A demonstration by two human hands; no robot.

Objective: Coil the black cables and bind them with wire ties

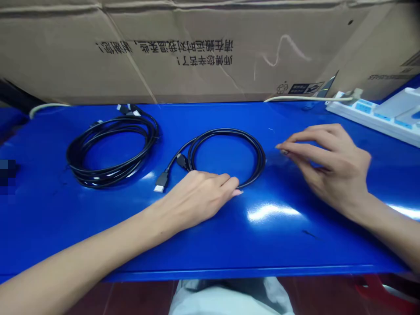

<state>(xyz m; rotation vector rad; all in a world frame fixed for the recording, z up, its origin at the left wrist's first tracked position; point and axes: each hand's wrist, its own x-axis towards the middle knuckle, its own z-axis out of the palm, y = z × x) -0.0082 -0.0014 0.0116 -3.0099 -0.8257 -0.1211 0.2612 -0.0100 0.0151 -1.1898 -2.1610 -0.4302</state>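
On blue worktop (249, 245), note larger cable bundle (75, 162) left of centre coil (261, 157). Check centre coil: already wound into loops, plugs (162, 180) left loose at its left side. Note left hand (208, 192) across near edge of centre coil: palm down, fingers closed over cable. Note right hand (331, 162) right of centre coil: knuckles up, fingertips pinched together; cannot tell if holding anything small.

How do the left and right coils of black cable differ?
The left coil is a thick, loose bundle; the right coil is a slimmer ring. The left coil lies untouched; the left hand covers part of the right coil's near edge. The left coil's plugs show at its far side; the right coil's plugs at its left. Both lie on the blue table.
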